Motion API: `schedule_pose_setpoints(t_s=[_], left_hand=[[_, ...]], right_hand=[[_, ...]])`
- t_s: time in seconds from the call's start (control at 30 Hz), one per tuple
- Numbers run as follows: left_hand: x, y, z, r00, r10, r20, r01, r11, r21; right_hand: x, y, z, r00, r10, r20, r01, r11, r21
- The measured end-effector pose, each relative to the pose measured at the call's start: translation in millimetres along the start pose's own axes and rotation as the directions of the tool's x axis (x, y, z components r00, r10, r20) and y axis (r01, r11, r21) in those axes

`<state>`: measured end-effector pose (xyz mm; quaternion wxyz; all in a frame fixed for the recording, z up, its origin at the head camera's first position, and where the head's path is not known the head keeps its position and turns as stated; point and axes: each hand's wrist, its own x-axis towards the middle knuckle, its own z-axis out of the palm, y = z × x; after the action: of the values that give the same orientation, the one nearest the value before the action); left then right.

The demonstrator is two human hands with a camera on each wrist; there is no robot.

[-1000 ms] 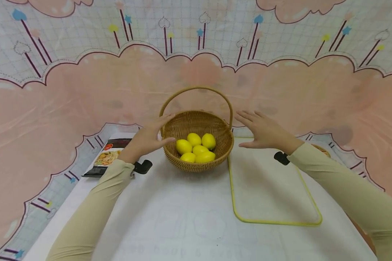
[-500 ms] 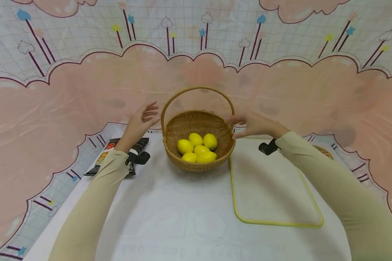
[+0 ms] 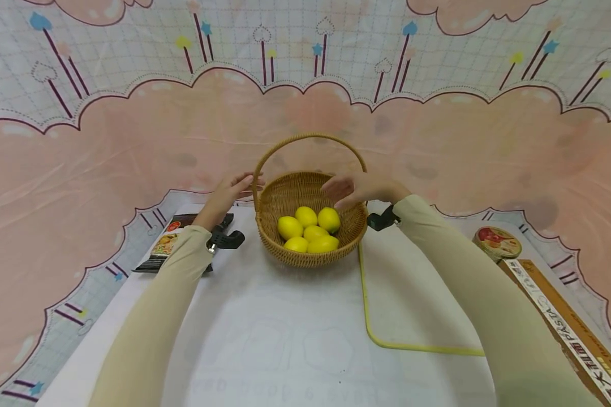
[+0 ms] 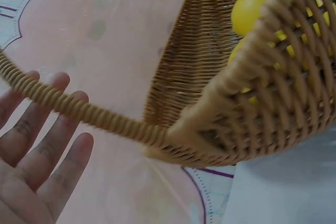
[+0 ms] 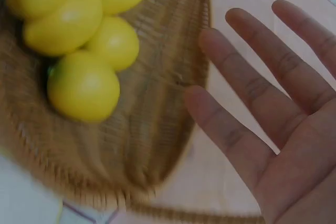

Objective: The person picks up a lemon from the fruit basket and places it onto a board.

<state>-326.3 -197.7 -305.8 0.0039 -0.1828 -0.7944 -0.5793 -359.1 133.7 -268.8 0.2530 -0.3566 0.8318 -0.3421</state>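
A brown wicker basket (image 3: 313,260) with a tall arched handle (image 3: 313,135) stands upright on the table, several yellow lemons (image 3: 323,245) inside it. My left hand (image 3: 225,198) is at the left side of the handle. In the left wrist view its fingers (image 4: 44,148) reach behind the woven handle, loosely straight and not wrapped round it; whether they touch it I cannot tell. Over the basket's right rim hovers my right hand (image 3: 369,187). The right wrist view shows its fingers (image 5: 254,85) spread and holding nothing, beside the lemons.
A black food packet (image 3: 164,244) lies left of the basket, partly behind my left arm. To the right lies a white board with a yellow edge (image 3: 369,316). Farther right are a round tin (image 3: 500,243) and a long pasta box (image 3: 565,322). A patterned cloth (image 3: 438,141) hangs behind.
My left hand first drew left off the basket, then came back right to the handle. My right hand moved left from beside the basket to above its right rim. The basket stayed in place.
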Motion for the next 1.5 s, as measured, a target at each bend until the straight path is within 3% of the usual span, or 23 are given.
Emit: schedule_pose_setpoints(t_s=[0.23, 0.4, 0.53, 0.87, 1.27, 1.5], left_hand=[[1.3, -7.1, 8.6, 0.999, 0.025, -0.028, -0.025, 1.000, 0.002], [0.4, -9.2, 11.6, 0.998, 0.049, -0.036, -0.049, 0.999, -0.009], [0.6, -11.7, 13.3, 0.998, 0.049, -0.034, -0.050, 0.998, -0.033], [0.1, -15.2, 14.9, 0.998, 0.040, -0.046, -0.042, 0.999, -0.032], [-1.5, -17.7, 12.5, 0.999, 0.016, -0.033, -0.018, 0.999, -0.035], [-1.2, -22.5, 10.5, 0.999, -0.015, -0.039, 0.013, 0.999, -0.029]], right_hand=[[30.2, -3.0, 14.8, 0.999, -0.036, 0.008, 0.036, 0.999, -0.032], [50.3, 1.0, 26.2, 0.996, -0.074, 0.044, 0.071, 0.995, 0.073], [64.1, 5.0, 35.0, 0.996, -0.058, 0.060, 0.051, 0.992, 0.116], [97.5, 13.5, 47.8, 0.998, -0.001, 0.069, -0.006, 0.995, 0.101], [115.0, 18.0, 56.2, 0.989, 0.110, 0.099, -0.120, 0.989, 0.091], [120.9, 30.5, 58.6, 0.990, 0.083, 0.117, -0.089, 0.995, 0.050]])
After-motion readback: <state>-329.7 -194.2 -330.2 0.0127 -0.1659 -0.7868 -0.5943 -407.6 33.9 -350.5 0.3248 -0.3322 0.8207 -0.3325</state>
